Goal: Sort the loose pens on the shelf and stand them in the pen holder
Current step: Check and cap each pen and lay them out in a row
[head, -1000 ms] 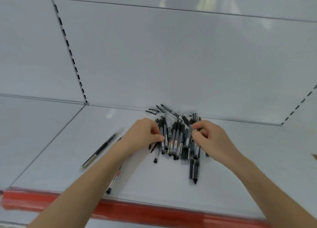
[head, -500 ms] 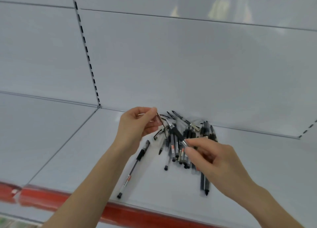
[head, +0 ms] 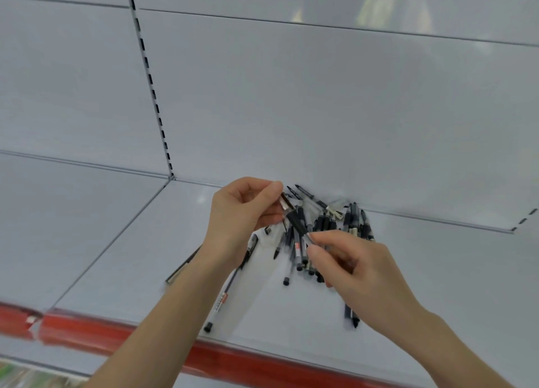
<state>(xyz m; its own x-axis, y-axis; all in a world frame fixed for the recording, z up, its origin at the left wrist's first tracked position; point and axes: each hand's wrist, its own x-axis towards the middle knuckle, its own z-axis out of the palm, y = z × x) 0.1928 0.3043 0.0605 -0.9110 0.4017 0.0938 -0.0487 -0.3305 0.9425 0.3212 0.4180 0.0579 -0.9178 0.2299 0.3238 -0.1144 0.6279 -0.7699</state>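
A heap of black and clear pens (head: 326, 227) lies on the white shelf (head: 291, 306) near the back panel. My left hand (head: 245, 212) is raised above the heap's left side and pinches a small dark pen part (head: 286, 202) between thumb and fingertips. My right hand (head: 355, 265) pinches a black pen (head: 297, 225) by its lower end, and the pen's tip points up toward the left hand. One pen (head: 230, 282) lies loose under my left wrist, another (head: 182, 268) further left. No pen holder is in view.
The shelf has a red front strip (head: 116, 332). A slotted upright (head: 151, 90) runs down the back panel at the left, and a neighbouring shelf bay (head: 58, 227) lies left of it. Bare shelf surface extends to the right of the heap.
Both hands have lifted off the heap. The left hand rose with a small part pinched, the right hand lifted a black pen, and the view shifted left.
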